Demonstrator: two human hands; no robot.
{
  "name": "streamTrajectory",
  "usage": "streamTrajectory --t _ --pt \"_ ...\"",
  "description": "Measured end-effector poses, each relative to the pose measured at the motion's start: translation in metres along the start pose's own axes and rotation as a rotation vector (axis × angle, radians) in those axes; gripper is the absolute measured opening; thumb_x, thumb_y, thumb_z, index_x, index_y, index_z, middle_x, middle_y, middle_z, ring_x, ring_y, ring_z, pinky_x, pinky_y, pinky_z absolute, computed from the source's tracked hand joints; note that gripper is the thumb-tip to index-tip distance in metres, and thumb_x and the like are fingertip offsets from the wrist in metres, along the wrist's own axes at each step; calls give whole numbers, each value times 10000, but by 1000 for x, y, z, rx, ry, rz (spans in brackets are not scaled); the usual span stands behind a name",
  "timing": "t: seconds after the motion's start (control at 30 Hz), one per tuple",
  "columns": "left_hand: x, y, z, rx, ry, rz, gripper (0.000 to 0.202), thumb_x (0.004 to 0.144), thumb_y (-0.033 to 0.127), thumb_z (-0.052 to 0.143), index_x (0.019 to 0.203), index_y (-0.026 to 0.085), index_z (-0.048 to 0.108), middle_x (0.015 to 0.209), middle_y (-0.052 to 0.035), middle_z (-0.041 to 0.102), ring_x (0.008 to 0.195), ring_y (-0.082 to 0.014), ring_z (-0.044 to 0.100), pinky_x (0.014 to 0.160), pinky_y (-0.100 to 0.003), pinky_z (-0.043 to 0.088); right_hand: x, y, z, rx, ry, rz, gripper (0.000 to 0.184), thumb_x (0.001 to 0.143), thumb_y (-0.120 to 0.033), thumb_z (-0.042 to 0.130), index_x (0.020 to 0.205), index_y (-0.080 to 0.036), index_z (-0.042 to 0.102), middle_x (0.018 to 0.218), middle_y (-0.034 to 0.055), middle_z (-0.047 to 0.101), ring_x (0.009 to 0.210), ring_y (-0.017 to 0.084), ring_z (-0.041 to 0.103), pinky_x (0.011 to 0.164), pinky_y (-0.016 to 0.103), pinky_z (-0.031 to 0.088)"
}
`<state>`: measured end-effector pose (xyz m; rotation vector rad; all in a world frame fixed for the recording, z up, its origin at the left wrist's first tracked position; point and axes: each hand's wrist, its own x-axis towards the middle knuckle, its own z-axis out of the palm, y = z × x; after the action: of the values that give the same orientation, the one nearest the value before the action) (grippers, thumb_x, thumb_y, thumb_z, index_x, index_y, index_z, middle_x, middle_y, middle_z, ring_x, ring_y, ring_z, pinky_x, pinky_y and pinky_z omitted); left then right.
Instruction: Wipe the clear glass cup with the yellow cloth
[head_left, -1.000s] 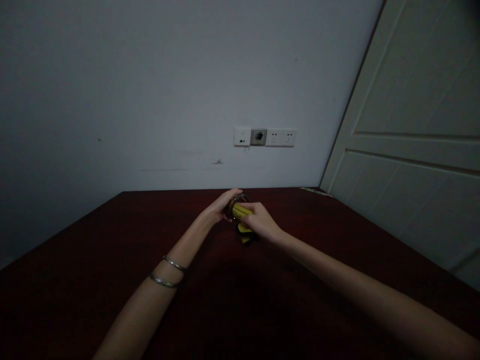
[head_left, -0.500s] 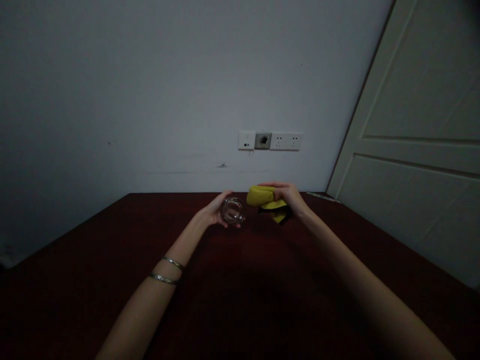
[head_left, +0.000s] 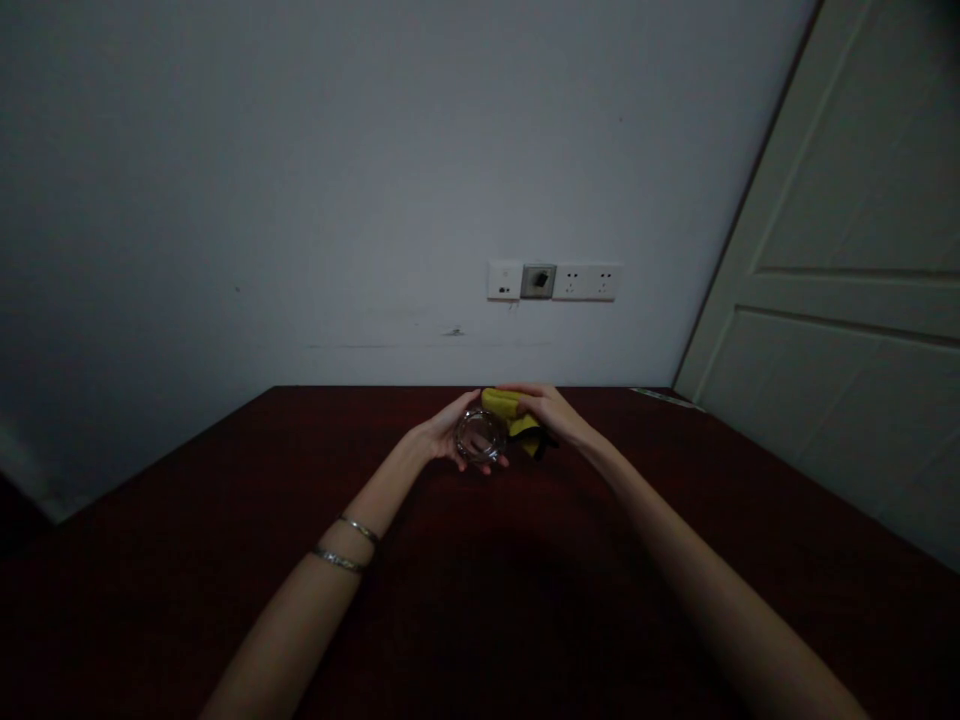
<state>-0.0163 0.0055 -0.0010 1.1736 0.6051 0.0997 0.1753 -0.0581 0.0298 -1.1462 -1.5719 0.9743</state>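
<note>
wall [head_left: 337,150]: one, plain, pale grey, across the upper left and centre; dark scuff mark [head_left: 454,331] and thin horizontal line low at centre.
wall plates: a row right of centre; one white plate [head_left: 504,280], one grey plate [head_left: 538,282] with dark middle, one white double socket [head_left: 587,282].
door-like panel [head_left: 847,200]: off-white, recessed mouldings, right side, appearing slanted.
table [head_left: 480,610]: dark red-brown, filling the lower frame; pale strip [head_left: 666,399] at its far right corner.
light: dim, edges darkest.
</note>
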Motion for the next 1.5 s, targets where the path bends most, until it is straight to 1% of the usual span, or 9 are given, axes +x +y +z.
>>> streamTrajectory --t 0.23,0.47,0.63,0.83,0.97,1.13,1.2,1.33,1.5 --pt "1 1 9 23 13 -14 862 723 811 288 1063 101 639 945 -241 689 652 -305 674 335 -292 435 -4 10 -5 71 -236 -49 725 610 -253 765 1289 -200 516 1220 90 628 1037 224 618 941 414 471" --pt "0 -1 12 -39 122 4 773 754 780 320 981 115 642 782 -182 698 622 -319 671 326 -297 434 -7 13 0 174 -224 -33 740 601 -255 790 1288 -217 519 1219 81 634 1034 216 628 918 386 497" --pt "5 -3 3 -134 152 54 694 760 750 388 1035 149 598 796 -151 702 639 -321 679 365 -352 489 -9 13 6 306 -137 68 738 565 -191 792 1263 -205 552 1061 62 702 862 172 667 780 299 522" --pt "1 -1 -2 -255 -18 184 628 829 675 377 1152 160 534 915 -169 706 789 -358 699 467 -376 556 -5 16 7 496 60 193 672 541 -139 800 1186 -163 612 935 67 731 719 153 662 665 267 509" --pt "-1 0 -5 -257 -121 277 649 866 649 309 1230 139 479 950 -204 690 869 -389 686 486 -363 574 2 26 10 586 196 237 516 585 -133 765 1083 -134 631 846 57 727 689 138 657 639 244 512" --pt "-3 -4 -8 -175 -158 421 685 810 694 402 1306 221 399 1165 -220 607 954 -406 659 487 -370 577 6 37 14 680 276 253 223 624 -173 730 834 -151 659 728 24 704 635 131 635 608 238 514" --pt "-4 -8 -7 -78 -89 475 706 776 630 543 1344 249 367 1227 -225 564 991 -394 645 539 -369 578 7 39 14 700 280 265 132 643 -197 714 752 -153 654 693 27 693 613 136 625 585 244 512" --pt "-1 -13 0 130 215 576 737 693 241 750 1339 301 401 1330 -171 496 1071 -304 600 727 -377 544 7 40 13 717 275 283 102 672 -235 698 717 -162 644 699 43 690 644 158 639 602 269 527" --pt "12 -14 7 117 375 744 609 635 169 774 1202 233 561 1247 -116 575 1060 -231 577 804 -311 477 3 32 13 700 212 256 176 693 -293 705 790 -154 656 813 77 715 730 184 662 666 293 549"
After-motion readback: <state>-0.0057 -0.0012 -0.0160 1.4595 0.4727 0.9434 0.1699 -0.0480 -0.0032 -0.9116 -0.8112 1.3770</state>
